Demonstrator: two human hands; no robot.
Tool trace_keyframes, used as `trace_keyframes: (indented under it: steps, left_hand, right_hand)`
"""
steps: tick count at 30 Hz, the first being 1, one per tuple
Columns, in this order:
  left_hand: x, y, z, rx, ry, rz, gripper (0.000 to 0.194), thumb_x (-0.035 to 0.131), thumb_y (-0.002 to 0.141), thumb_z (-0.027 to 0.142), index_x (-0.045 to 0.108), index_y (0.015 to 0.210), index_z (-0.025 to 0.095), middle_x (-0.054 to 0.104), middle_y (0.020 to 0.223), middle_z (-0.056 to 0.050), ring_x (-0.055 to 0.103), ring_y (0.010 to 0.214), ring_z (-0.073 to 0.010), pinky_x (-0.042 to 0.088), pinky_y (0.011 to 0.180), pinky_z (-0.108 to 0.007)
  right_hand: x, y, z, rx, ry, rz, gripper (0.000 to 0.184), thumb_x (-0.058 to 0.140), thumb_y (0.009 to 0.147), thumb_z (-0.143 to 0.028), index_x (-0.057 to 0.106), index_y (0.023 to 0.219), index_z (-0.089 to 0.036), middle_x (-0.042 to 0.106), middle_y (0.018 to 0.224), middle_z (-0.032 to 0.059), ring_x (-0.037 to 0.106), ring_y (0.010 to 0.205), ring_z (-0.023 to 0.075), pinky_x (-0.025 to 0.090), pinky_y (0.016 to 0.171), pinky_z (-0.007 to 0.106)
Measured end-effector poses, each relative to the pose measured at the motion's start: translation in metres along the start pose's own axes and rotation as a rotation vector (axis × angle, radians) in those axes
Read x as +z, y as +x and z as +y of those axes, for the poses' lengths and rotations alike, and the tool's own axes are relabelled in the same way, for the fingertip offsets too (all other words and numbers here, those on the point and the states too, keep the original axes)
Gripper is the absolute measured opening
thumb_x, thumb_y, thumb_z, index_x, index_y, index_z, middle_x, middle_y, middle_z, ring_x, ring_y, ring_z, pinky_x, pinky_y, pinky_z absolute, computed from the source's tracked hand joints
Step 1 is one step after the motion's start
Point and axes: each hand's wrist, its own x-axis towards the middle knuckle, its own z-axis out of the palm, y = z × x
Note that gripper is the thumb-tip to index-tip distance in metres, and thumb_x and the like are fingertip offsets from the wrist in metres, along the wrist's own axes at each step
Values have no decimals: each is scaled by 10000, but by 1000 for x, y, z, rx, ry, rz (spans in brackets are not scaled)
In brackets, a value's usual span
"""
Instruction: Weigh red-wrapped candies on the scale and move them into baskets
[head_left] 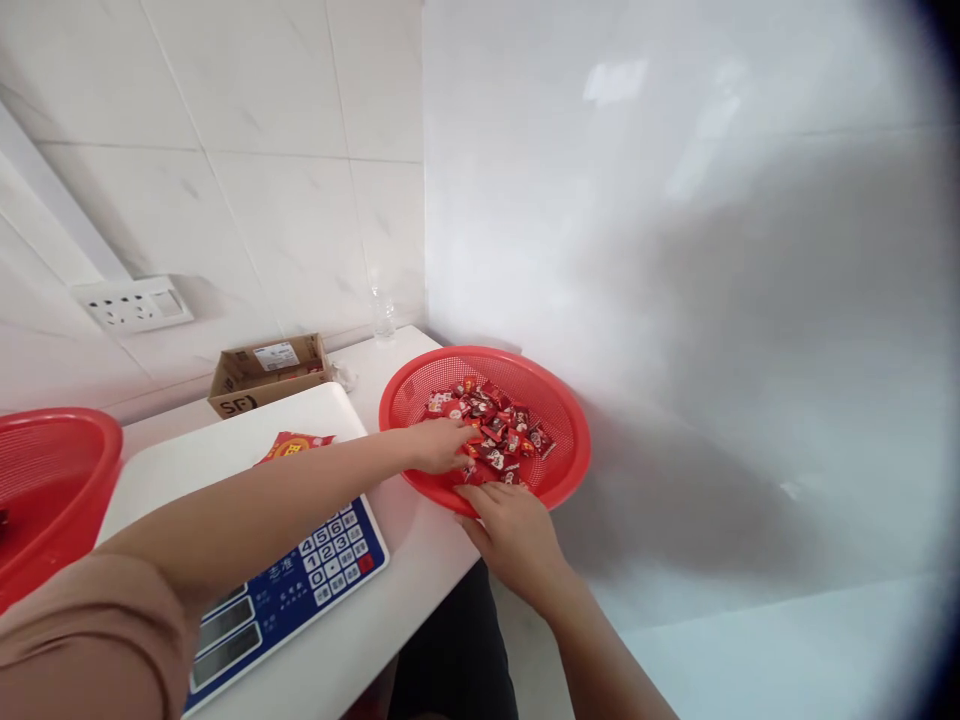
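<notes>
My left hand [439, 445] reaches across the scale into a round red plastic basket [566, 420]. Its thumb and fingers are apart, and the fingertips touch small wrapped candies [499, 430] in red and dark wrappers, heaped in the middle of the basket. At the near rim, my right hand [517, 525] grips the basket, fingers over the edge and thumb on the outside. Under my left forearm lies a white electronic scale [307, 420] with a blue keypad panel, and a red packet [292, 445] rests on its pan, partly covered by the arm.
A second red basket [105, 440] stands at the left edge. Behind the scale sits an open cardboard box [225, 385], and a clear plastic bottle [384, 315] stands near the corner. A tiled wall with a socket strip [133, 305] is behind; a pale smooth panel [675, 250] borders the right.
</notes>
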Motion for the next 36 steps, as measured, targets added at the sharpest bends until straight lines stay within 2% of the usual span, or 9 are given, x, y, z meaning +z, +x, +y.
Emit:
trace_keyframes:
  steps: [3,8,13,19,23,27,31,36]
  left_hand:
    - [11,27,0,-54,98,-81,442,577,854,354,483,1251,183,499,1294,-108,530,1120,-253,465,922,-495]
    - [20,62,11,-135,191,-108,453,571,857,360,471,1266,193,467,1333,-110,507,1153,-264,451,943,-507]
    - [26,78,14,-195,203,-124,442,564,862,362,476,1260,192,474,1324,-108,509,1149,-262,449,943,-509]
    - [21,62,-7,-102,77,-150,368,561,866,350,524,1191,181,546,1220,-94,571,1033,-216,504,865,-438]
    - [8,55,-21,-55,-104,-100,319,552,872,356,559,1130,169,580,1159,-81,585,995,-202,510,848,-417]
    - [-6,44,-29,-82,-396,75,308,548,875,356,566,1112,160,592,1125,-74,595,964,-195,523,818,-399]
    - [-12,22,-28,-155,-750,282,304,539,883,333,548,1135,162,600,1104,-75,610,917,-176,540,780,-372]
    - [-20,-17,-22,-223,-1120,414,260,533,875,212,529,1133,182,659,1004,-64,631,794,-124,551,690,-269]
  right_hand:
    - [4,-1,1,-5,-19,47,158,581,835,-217,655,973,-207,722,836,33,657,789,200,450,692,324]
    - [11,-1,2,-1,-17,100,131,608,800,-201,648,924,-217,704,793,15,639,745,192,427,669,321]
    - [12,-1,3,-5,-15,112,73,587,816,-206,632,872,-219,686,761,13,632,736,184,425,662,325]
    - [10,-2,3,-14,-8,117,114,593,821,-216,634,927,-226,690,775,10,633,753,180,427,679,324]
    - [10,-2,2,-11,-10,132,140,589,831,-226,639,962,-222,698,800,19,638,772,181,432,692,319]
    - [10,-3,2,-10,-4,149,164,593,830,-219,647,985,-208,709,812,29,641,771,188,434,689,315]
    - [8,-3,0,-11,-7,148,196,576,831,-187,655,1009,-206,726,862,41,651,787,196,449,707,315]
    - [5,-1,-2,2,-37,90,244,563,843,-201,660,1067,-195,735,915,56,669,815,213,480,722,332]
